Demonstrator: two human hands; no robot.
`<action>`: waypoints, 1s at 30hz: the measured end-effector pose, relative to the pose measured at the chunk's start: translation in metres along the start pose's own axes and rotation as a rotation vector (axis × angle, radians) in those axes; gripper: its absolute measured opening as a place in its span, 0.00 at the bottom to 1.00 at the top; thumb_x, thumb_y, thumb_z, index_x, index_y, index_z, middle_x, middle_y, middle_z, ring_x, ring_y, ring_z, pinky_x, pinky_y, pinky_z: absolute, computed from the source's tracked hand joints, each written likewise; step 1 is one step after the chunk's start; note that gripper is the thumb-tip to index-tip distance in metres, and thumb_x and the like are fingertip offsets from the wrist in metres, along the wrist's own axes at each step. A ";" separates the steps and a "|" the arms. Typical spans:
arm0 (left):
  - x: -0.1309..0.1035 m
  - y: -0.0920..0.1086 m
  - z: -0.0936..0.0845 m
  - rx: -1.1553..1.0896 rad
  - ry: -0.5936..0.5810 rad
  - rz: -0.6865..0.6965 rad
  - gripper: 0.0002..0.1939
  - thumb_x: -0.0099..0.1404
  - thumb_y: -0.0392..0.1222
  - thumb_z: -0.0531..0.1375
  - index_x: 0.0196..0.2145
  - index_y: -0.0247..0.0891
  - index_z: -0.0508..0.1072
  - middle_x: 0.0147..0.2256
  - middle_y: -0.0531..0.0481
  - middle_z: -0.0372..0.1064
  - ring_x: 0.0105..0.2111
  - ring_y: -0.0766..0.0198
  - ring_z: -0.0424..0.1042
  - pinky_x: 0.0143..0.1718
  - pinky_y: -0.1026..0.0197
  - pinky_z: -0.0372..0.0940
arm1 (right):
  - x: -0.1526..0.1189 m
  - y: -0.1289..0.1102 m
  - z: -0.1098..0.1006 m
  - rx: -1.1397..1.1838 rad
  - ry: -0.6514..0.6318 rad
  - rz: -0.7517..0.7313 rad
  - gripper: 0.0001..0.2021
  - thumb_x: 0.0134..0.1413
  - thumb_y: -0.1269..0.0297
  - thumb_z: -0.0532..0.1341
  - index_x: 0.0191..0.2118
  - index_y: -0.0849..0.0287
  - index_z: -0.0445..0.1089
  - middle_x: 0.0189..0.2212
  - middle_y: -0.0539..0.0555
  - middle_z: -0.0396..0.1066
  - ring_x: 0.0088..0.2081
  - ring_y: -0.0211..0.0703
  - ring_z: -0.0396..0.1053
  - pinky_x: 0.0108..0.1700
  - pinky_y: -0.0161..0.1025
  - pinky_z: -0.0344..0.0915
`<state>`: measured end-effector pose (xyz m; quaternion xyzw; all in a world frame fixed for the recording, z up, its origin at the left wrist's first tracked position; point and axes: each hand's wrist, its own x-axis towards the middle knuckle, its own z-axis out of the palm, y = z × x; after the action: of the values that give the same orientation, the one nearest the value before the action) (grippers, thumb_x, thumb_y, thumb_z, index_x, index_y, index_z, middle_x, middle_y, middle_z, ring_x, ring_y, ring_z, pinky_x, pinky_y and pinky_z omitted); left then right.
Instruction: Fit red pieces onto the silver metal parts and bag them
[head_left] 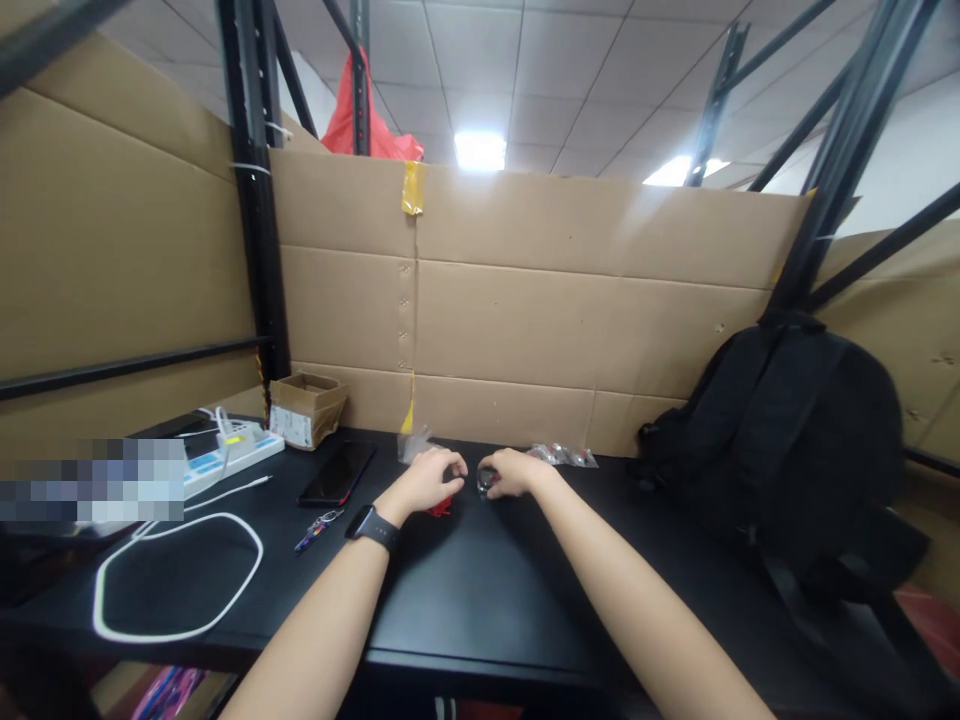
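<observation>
My right hand [514, 472] is closed round a small dark, shiny round object [487, 481] at the back middle of the black table [465, 610]. What kind of object it is, I cannot make out. Just left of it, my left hand [433, 480] hovers with thumb and fingers curved and apart, and no held item shows. Something red and stringy [441, 507] lies under that hand, partly hidden by it. Behind the left hand is a clear plastic bag [418, 445]. Beyond the right hand lie several small clear packets [564, 455] with reddish bits in them.
To the left are a phone [337, 473], a keychain [319, 530], a white cable [180, 636], a power strip [240, 452] and a small open cardboard box [307, 408]. A black backpack [802, 430] stands on the right. A cardboard wall [540, 320] closes off the back.
</observation>
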<state>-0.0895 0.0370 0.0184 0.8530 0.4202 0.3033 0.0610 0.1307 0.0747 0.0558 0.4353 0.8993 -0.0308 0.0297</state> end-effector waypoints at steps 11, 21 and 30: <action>-0.001 0.047 0.006 -0.278 -0.126 0.070 0.18 0.62 0.49 0.64 0.48 0.43 0.73 0.38 0.51 0.78 0.38 0.60 0.76 0.43 0.61 0.65 | -0.062 0.001 0.033 0.548 0.417 0.065 0.27 0.43 0.54 0.72 0.50 0.55 0.71 0.32 0.52 0.78 0.33 0.45 0.75 0.37 0.37 0.65; 0.005 0.059 0.022 -0.415 0.103 -0.024 0.27 0.69 0.51 0.56 0.63 0.45 0.58 0.43 0.48 0.78 0.46 0.58 0.76 0.53 0.56 0.63 | -0.062 -0.006 0.034 1.426 0.531 0.209 0.22 0.50 0.47 0.68 0.44 0.56 0.66 0.36 0.55 0.78 0.35 0.47 0.78 0.33 0.39 0.70; 0.010 0.049 0.033 -0.206 0.198 -0.147 0.19 0.66 0.46 0.58 0.54 0.43 0.70 0.42 0.49 0.77 0.46 0.56 0.74 0.54 0.51 0.62 | -0.073 -0.010 0.032 1.900 0.400 0.054 0.10 0.57 0.61 0.62 0.44 0.57 0.72 0.43 0.58 0.76 0.37 0.46 0.78 0.44 0.47 0.75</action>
<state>-0.0332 0.0181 0.0139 0.7751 0.4521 0.4223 0.1284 0.1688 0.0085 0.0305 0.2954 0.4775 -0.6689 -0.4871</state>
